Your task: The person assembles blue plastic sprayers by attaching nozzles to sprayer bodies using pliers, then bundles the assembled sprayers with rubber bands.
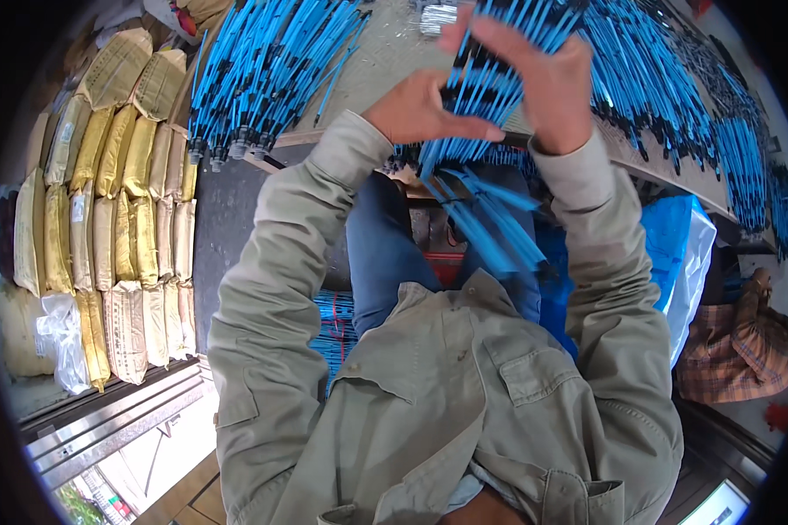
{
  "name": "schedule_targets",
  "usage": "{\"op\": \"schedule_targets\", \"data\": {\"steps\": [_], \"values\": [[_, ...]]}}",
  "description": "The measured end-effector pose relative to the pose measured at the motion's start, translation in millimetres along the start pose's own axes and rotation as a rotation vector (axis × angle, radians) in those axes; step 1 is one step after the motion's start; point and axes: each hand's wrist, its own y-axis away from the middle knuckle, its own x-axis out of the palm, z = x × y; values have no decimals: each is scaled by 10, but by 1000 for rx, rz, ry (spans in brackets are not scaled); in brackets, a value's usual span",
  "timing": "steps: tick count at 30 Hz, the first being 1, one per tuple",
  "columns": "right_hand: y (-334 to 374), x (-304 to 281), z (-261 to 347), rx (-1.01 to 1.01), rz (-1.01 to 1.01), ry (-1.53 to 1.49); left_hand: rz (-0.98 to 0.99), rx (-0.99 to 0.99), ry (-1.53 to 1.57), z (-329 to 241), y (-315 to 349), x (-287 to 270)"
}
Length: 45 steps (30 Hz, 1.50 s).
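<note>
Ahead of me, over the table edge, I have a bundle of thin blue rods with black fittings [488, 94] between my hands. My left hand [420, 107] curls against its left side, with the thumb stretched across the front. On the other side, my right hand [556, 83] wraps round the bundle, its fingers near the top. Below them several blue rods [495, 229] hang at a slant over my lap, smeared by motion. Whether these belong to the same bundle I cannot tell.
Similar blue rods [271, 66] lie heaped on the table [385, 52] at the left, with another heap [652, 79] at the right. Yellow and tan sacks [114, 210] are stacked far left. A blue plastic bag [665, 241] stands by my right knee; a person in plaid [735, 346] is beyond.
</note>
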Motion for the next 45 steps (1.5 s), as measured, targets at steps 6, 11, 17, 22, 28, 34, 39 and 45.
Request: {"op": "schedule_targets", "data": {"steps": [6, 11, 17, 22, 28, 34, 39, 45], "values": [[47, -269, 460, -5, 61, -190, 174, 24, 548, -243, -41, 505], [753, -340, 45, 456, -54, -295, 76, -267, 755, 225, 463, 1259], [1368, -296, -217, 756, -115, -364, -42, -566, 798, 529, 1036, 1826], [1304, -255, -226, 838, -79, -451, -99, -453, 737, 642, 1105, 1731], [1247, -395, -285, 907, -106, -477, -224, -543, 641, 266, 632, 508], [1258, -441, -253, 960, -104, -450, -329, -283, -63, 441, -776, -681], [1222, -456, -292, 963, -83, -461, -592, -269, -839, 1321, -1456, -1397], [1171, -538, -375, 984, -112, -467, -497, -613, -824, 1601, -1828, -1404]]}}
